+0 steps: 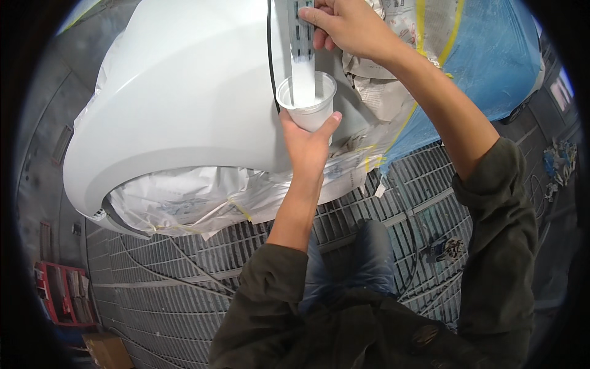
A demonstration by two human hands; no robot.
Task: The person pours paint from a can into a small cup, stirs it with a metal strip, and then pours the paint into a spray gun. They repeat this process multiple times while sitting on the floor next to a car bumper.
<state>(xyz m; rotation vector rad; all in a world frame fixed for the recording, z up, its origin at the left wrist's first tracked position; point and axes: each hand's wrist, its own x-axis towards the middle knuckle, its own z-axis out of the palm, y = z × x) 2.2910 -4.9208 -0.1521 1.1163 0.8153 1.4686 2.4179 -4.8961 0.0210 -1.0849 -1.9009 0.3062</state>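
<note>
One pale-grey curved car panel [184, 98] at ten o'clock, left hand [307, 144] gripping a translucent white plastic cup [306, 118] at twelve. Flat, slotted, white-ended grey stick [302, 44] dips in, pinched by right hand [351, 27]; careless tilting could drip on that panel.

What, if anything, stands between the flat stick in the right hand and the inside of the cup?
Nothing visible: the right hand grips the flat stick, whose white-coated lower end reaches through the open mouth of the cup in the left hand.
</note>
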